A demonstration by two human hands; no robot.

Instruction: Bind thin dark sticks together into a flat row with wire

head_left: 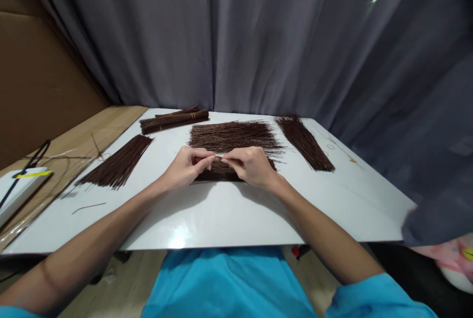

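Observation:
Above the near pile of thin dark brown sticks, my left hand and my right hand face each other, thumbs and fingertips pinched together. Between the fingertips runs a short stretch of a thin brown stick, one end toward each hand; its full length is hidden. Just behind my hands lies a wider spread of lighter and darker brown sticks, its right ends uneven. My fingers and wrists cover parts of the near pile.
Tied bundles lie at the back left. A loose fan of sticks is at left, another pile at right. One single stick lies front left. Cardboard and a white box are far left; a grey curtain hangs behind.

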